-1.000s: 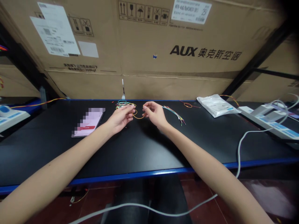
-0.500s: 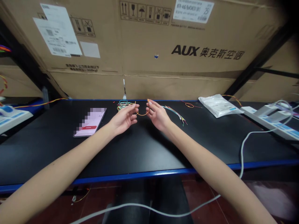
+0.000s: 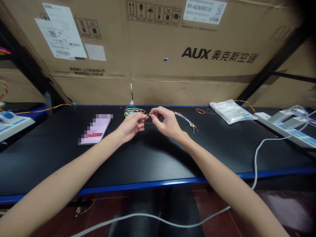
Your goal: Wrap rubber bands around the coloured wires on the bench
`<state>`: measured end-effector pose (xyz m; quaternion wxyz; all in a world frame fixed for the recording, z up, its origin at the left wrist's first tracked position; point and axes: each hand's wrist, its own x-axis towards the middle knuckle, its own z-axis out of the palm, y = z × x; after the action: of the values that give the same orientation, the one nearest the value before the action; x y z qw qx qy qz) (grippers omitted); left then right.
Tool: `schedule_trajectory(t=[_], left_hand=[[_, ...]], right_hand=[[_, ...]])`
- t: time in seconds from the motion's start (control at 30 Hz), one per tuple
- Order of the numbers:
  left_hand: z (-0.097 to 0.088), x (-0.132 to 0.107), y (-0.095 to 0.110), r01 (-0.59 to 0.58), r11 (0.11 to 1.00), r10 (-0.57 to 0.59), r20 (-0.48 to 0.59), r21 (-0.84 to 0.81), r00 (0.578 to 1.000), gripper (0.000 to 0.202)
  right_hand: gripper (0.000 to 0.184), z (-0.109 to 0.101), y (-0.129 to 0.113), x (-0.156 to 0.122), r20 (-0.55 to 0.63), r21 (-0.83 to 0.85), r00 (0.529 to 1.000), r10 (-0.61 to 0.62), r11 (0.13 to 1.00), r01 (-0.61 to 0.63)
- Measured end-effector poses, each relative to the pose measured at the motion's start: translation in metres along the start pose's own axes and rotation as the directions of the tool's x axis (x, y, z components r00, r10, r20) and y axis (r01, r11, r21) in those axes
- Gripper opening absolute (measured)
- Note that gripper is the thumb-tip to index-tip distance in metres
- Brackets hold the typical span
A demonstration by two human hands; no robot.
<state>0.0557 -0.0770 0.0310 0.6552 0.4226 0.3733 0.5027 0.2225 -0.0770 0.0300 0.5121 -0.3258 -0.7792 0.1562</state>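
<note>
Above the black tabletop (image 3: 148, 158) my two hands meet over a thin orange wire (image 3: 148, 123). My left hand (image 3: 132, 127) pinches one end between thumb and forefinger, its other fingers curled. From the right, my right hand (image 3: 166, 121) pinches the other end, its fingertips almost against the left ones. The wire sags in a small loop below the fingertips. Whether its two ends touch is too small to tell. Behind my left hand lies a tangle of coiled coloured wires (image 3: 130, 109). A bundle of straight coloured wires (image 3: 186, 120) lies just right of my right hand.
A phone (image 3: 96, 130) lies to the left. On the right are a white plastic packet (image 3: 232, 111), a power strip (image 3: 291, 130) and a grey cable (image 3: 256, 158). A small orange wire coil (image 3: 200, 111) rests near the large cardboard box (image 3: 153, 65) at the back.
My right hand has moved left and turned palm down, bringing its wire end to my left fingertips. The gap between the hands has closed. My left hand has barely moved.
</note>
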Motion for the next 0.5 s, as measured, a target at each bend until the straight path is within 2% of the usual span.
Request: schedule_trajectory(t=[0.17, 0.3, 0.5], left_hand=[[-0.001, 0.000, -0.002, -0.027, 0.998, 0.026, 0.018, 0.059, 0.999, 0.012], [-0.001, -0.001, -0.002, -0.041, 0.991, 0.038, 0.021, 0.129, 0.999, 0.011], [-0.004, 0.001, -0.002, -0.063, 0.978, 0.057, 0.035, 0.197, 0.998, 0.010]], right_hand=[[0.010, -0.002, 0.005, 0.000, 0.021, -0.090, 0.995, -0.101, 0.991, 0.102], [0.012, -0.004, 0.010, -0.001, 0.106, -0.154, 0.978, -0.178, 0.969, 0.193], [0.017, -0.008, 0.011, -0.001, 0.206, -0.219, 0.960, -0.187, 0.948, 0.232]])
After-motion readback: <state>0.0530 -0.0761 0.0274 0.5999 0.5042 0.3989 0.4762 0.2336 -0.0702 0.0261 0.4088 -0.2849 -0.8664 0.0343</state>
